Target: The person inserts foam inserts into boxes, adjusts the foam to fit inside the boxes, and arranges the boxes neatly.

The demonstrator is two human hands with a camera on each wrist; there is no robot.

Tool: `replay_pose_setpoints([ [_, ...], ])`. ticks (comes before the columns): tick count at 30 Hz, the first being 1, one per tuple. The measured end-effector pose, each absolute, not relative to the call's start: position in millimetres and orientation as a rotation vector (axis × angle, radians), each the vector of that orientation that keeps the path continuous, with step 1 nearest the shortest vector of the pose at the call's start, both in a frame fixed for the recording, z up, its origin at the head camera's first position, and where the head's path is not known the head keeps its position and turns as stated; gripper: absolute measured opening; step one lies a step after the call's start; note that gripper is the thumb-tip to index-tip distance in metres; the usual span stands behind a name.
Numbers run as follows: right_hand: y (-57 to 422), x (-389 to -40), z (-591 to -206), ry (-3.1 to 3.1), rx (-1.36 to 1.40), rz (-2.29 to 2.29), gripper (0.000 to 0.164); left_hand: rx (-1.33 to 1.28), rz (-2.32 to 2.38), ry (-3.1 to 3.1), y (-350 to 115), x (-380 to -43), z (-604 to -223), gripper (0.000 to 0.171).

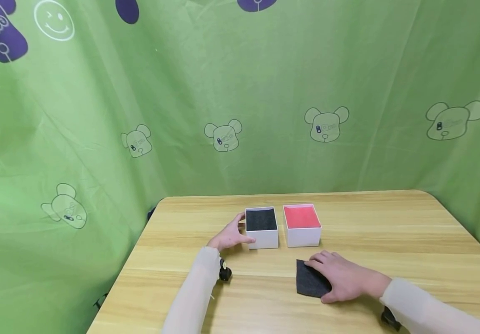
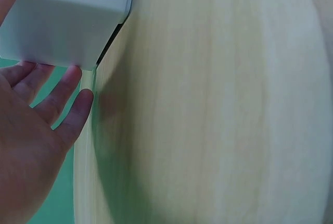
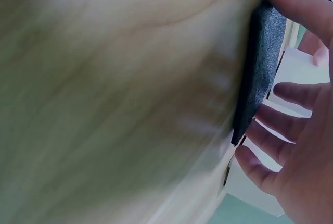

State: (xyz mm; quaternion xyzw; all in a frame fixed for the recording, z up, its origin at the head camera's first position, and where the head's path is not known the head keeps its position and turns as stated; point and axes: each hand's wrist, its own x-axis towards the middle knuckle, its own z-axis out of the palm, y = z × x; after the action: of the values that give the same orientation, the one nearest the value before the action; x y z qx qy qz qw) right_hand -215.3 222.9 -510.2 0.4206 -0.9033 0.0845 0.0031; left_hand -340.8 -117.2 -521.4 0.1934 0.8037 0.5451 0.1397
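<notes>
A white box (image 1: 263, 239) with a black pad (image 1: 261, 219) inside stands on the table. My left hand (image 1: 230, 235) holds its left side, thumb at the front and fingers toward the back; the left wrist view shows the fingertips against the white box (image 2: 62, 31). Nearer the front, my right hand (image 1: 342, 277) grips a flat black foam pad (image 1: 310, 279) by its edges. In the right wrist view the thumb meets one end of the foam pad (image 3: 263, 52) and the fingers the other. Part of the pad is hidden under the hand.
A second white box (image 1: 303, 237) with a red pad (image 1: 301, 216) inside stands just right of the first, a narrow gap between them. Both stand on a wooden table (image 1: 390, 232). A green patterned curtain (image 1: 265, 69) hangs behind and at the sides.
</notes>
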Motion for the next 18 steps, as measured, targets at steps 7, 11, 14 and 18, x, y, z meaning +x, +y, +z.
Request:
replay_pose_setpoints([
  [7, 220.4, -213.8, -507.7, -2.851, 1.323, 0.276, 0.083, 0.559, 1.573, 2.325, -116.8, -340.4, -521.0, 0.101],
  [11, 220.0, -214.3, -507.0, -2.865, 1.315, 0.273, 0.083, 0.559, 1.568, 2.332, -116.9, -340.6, -521.0, 0.102],
  [14, 220.4, -215.2, -507.9, -2.854, 1.32, 0.275, 0.083, 0.556, 1.563, 2.332, -117.0, -339.8, -519.5, 0.102],
  [18, 220.4, -217.8, -509.5, -2.785, 1.341, 0.274, 0.083, 0.561, 1.558, 2.332, -117.3, -338.7, -518.0, 0.102],
])
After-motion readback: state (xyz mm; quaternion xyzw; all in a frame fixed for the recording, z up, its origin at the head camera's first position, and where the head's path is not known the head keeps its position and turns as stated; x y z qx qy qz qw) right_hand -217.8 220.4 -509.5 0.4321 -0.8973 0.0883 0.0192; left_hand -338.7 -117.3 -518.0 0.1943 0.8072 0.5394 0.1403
